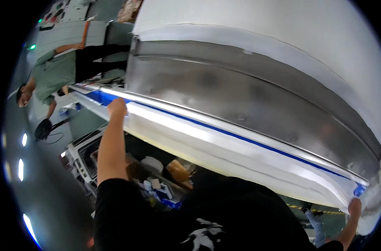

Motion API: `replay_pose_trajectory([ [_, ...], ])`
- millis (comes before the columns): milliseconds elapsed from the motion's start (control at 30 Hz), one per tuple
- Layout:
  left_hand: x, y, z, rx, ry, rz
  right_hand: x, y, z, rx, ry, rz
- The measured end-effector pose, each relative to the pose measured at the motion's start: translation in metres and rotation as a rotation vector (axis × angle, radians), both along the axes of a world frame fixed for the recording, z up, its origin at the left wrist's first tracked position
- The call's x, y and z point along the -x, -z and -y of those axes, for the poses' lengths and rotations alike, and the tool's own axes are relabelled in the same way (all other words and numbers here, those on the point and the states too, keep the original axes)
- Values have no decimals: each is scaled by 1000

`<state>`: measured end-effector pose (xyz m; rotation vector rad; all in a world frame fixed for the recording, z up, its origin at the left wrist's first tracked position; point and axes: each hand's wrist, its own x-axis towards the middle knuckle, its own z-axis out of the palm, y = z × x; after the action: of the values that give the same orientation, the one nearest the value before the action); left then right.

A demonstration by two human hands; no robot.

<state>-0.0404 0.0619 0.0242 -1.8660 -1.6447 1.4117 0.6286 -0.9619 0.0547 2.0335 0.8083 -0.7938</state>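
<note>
A long white sheet (207,144), fabric or film, stretches between my two hands along the near side of a metal machine. At its left end my left hand (117,108) is closed on the sheet's edge, arm reaching forward. Far to the right, my right hand (354,206) pinches the other end near a small blue patch. Just beyond the sheet runs a narrow blue strip (257,143), widening at the left past my left hand. The strip lies beside a pale metal rail (224,126). My fingertips are partly hidden on both sides.
Behind the rail slopes a grey metal panel (224,92), with a broad white cloth (257,25) above it. Below the sheet a box of mixed packages (161,184) stands near my body. A person in a green shirt (58,75) stands at the left; another person's sleeve (316,224) shows lower right.
</note>
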Motion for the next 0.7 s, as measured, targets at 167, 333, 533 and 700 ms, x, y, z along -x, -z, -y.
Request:
replay_pose_trajectory([
  [167,26,20,36,-48,227,570,29,35,-67,69,245,-206],
  [333,-75,18,116,-14,303,621,65,19,-210,90,381,-422],
  [533,-73,13,132,-9,303,723,90,37,-262,-52,284,-396],
  [700,-40,17,146,8,314,961,116,40,-271,-466,447,-336],
])
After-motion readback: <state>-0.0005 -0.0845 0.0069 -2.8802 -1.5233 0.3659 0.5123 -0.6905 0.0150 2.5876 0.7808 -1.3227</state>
